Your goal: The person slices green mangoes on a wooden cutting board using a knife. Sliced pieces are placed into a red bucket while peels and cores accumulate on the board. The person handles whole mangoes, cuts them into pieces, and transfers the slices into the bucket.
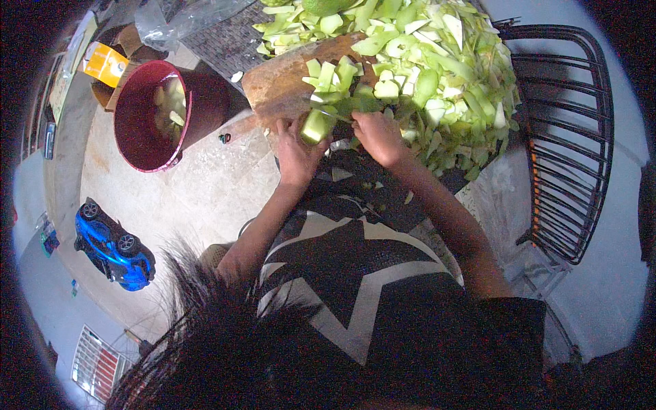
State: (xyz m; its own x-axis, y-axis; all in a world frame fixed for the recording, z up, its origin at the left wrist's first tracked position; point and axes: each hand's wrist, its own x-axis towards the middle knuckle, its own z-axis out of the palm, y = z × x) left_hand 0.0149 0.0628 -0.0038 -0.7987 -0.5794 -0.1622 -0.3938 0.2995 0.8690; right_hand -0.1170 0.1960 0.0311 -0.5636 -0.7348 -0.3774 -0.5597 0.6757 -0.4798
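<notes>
View from above a person seated over a floor, looking down past dark hair and a black shirt with a white star. The left hand [297,152] is curled around a pale green chunk of fruit [316,126], holding it at the near edge of a round wooden chopping board [277,85]. The right hand [379,137] sits just beside it, closed with fingers tucked under; a thin knife blade [336,116] shows between the hands, though whether this hand grips it cannot be told. Cut green pieces [335,75] lie on the board. Far and to the right spreads a large heap of green fruit slices [451,75]. To the left stands a dark red bucket [147,116] holding a few pieces. Nearer on the left lies a blue toy car [113,246]. On the right is a black metal rack [570,143].
</notes>
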